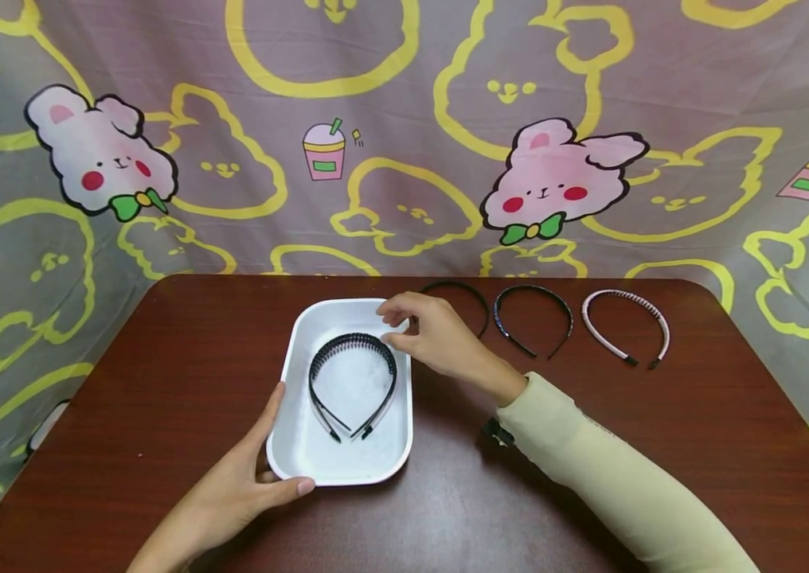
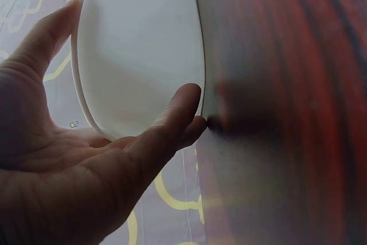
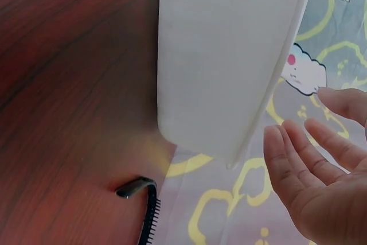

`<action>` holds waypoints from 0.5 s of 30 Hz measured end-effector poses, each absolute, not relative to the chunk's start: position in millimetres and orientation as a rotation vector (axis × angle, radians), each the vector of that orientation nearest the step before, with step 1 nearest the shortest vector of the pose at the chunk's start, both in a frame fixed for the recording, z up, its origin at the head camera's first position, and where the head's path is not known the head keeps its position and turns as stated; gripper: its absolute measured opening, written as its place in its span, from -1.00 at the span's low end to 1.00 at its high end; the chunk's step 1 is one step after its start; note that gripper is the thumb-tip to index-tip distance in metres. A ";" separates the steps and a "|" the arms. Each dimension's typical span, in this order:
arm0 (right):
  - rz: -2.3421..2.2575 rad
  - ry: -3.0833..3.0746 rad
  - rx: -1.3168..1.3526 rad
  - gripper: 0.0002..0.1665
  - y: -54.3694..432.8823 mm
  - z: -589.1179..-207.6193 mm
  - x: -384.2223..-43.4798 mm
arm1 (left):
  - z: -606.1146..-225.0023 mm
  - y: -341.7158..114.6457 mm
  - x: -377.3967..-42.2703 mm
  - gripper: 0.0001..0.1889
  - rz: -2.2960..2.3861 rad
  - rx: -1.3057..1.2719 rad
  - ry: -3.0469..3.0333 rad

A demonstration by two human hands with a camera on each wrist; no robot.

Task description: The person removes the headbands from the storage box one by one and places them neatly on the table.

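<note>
A white rectangular tray (image 1: 295,446) sits on the table with two overlapping black headbands (image 1: 315,380) inside, at least one with comb teeth. My left hand (image 1: 232,485) grips its near left corner, the thumb along the front rim and a finger up the left side. In the left wrist view, the left hand (image 2: 109,164) spans the white tray wall (image 2: 143,44). Over the tray's far right corner hovers my right hand (image 1: 440,330), fingers loosely bent around nothing. The right wrist view shows that hand (image 3: 321,182) beside the tray's outer wall (image 3: 223,55).
To the right of the tray, along the table's back, lie a black headband (image 1: 485,306), a dark blue patterned headband (image 1: 499,322) and a pale pink headband (image 1: 594,330). A patterned cloth (image 1: 404,199) hangs behind the brown table (image 1: 591,477).
</note>
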State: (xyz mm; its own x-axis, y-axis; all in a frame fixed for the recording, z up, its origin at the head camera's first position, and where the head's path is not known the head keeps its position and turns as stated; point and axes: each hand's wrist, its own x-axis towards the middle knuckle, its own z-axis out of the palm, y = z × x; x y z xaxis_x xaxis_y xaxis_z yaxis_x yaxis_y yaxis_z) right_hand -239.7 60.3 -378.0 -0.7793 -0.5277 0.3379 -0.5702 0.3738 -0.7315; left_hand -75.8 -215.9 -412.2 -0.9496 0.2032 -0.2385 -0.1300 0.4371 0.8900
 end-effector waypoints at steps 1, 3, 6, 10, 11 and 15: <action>1.397 -2.570 1.026 -0.65 58.4 -378.1 -240.1 | -412.3 -215.9 -75.8 0.31 1.517 0.063 2.382; 1.395 -2.588 1.029 -0.64 54.6 -378.5 -240.9 | -412.5 -216.0 -75.9 0.31 1.518 0.066 2.383; 1.406 -2.618 1.031 -0.63 48.5 -379.7 -243.4 | -412.5 -216.2 -76.0 0.31 1.515 0.069 2.387; 1.403 -2.642 1.059 -0.62 40.7 -382.3 -247.8 | -412.3 -216.4 -76.0 0.31 1.502 0.070 2.397; 1.399 -2.645 1.066 -0.62 39.2 -383.3 -249.3 | -412.2 -216.4 -76.0 0.31 1.496 0.069 2.402; 1.358 -2.672 1.084 -0.61 35.3 -386.8 -255.5 | -412.2 -216.3 -76.3 0.31 1.476 0.062 2.412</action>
State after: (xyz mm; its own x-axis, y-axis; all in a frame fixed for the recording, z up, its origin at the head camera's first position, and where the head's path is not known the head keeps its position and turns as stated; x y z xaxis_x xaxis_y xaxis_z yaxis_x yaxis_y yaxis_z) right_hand -255.5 35.3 -386.8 -0.7677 -0.5894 0.2516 -0.5506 0.4057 -0.7295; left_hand -76.3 -216.3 -412.2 -0.9505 0.1971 -0.2404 -0.1244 0.4676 0.8751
